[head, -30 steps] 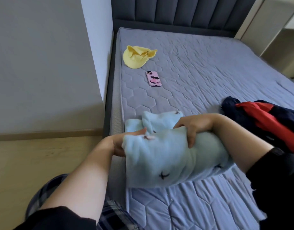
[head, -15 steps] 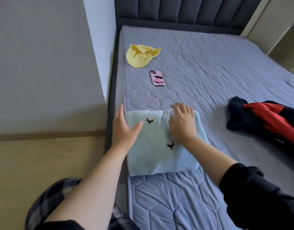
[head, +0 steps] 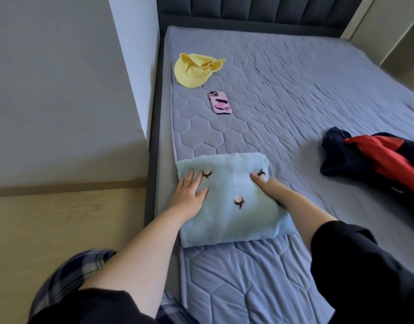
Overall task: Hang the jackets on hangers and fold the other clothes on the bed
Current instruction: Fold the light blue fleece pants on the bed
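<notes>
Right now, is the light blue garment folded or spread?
Folded: the light blue garment is a thick compact rectangle on the mattress; left hand flat on top, right hand at its right edge.

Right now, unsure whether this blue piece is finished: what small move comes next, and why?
Probably lift both hands and reach for the navy-and-red jacket: the light blue garment lies folded under the left hand and right hand; the jacket lies crumpled.

Light-blue garment (head: 227, 206), dark embroidered motifs
</notes>
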